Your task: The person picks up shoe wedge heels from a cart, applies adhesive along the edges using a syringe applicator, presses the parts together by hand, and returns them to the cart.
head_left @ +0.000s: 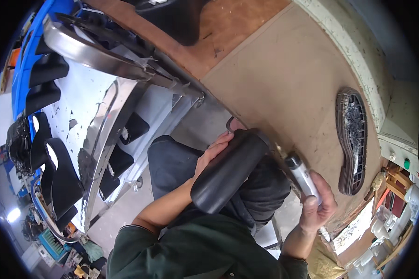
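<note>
A smooth, long black leather-like shoe piece (230,174) lies tilted over my lap. My left hand (214,151) grips its left side near the upper end, fingers bent along the edge; the underside is hidden. My right hand (318,204) is closed around a white cylindrical hand tool (304,177) with a black collar and a thin pale tip. That tip points up and left, close to the shoe piece's upper right end; whether they touch I cannot tell. On the table to the right lies a dark brown shoe sole (351,139) with its ribbed, hollow inside showing.
A brown-covered table (284,79) runs along my right, its near edge by the shoe piece. On the left stands a metal rack (93,51) carrying several black shoe pieces (60,176). Another black piece (181,18) is at the table's far end. A green button (407,163) sits at right.
</note>
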